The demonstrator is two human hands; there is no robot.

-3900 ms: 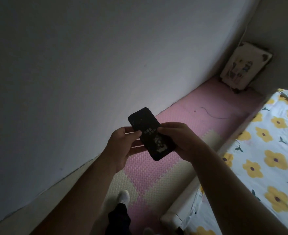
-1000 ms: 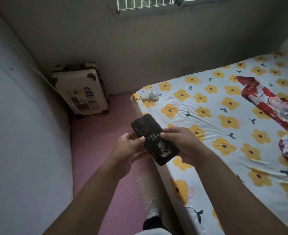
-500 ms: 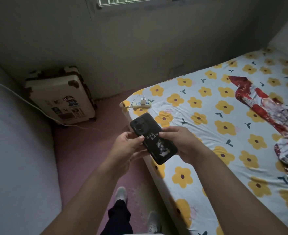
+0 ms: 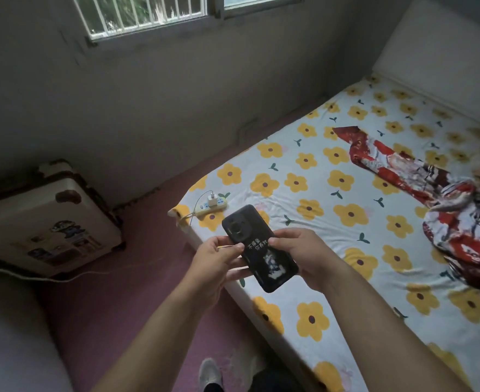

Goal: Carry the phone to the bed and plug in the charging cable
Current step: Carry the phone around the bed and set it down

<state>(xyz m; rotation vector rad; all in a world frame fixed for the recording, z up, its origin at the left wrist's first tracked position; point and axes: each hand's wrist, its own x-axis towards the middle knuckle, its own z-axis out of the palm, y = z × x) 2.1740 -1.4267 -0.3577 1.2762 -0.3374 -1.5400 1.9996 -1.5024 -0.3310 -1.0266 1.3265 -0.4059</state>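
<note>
A black phone (image 4: 257,246) with its printed back facing up is held in both hands over the near corner of the bed (image 4: 346,250). My left hand (image 4: 219,257) grips its left edge and my right hand (image 4: 304,254) grips its right edge. On the bed's corner just beyond the phone lies a power strip (image 4: 212,207) with a white charger plug (image 4: 212,200) in it. A thin charging cable (image 4: 197,206) loops from the plug over the bed's edge; its free end is hidden behind my left hand.
A cream suitcase with stickers (image 4: 46,222) leans against the wall at the left, with a white cord (image 4: 49,278) on the pink floor mat (image 4: 137,292). A red patterned blanket (image 4: 445,210) lies on the bed's right side. A barred window (image 4: 148,12) is above.
The view has turned right and come closer to the bed. The phone stays held in both hands, now just in front of the power strip.
</note>
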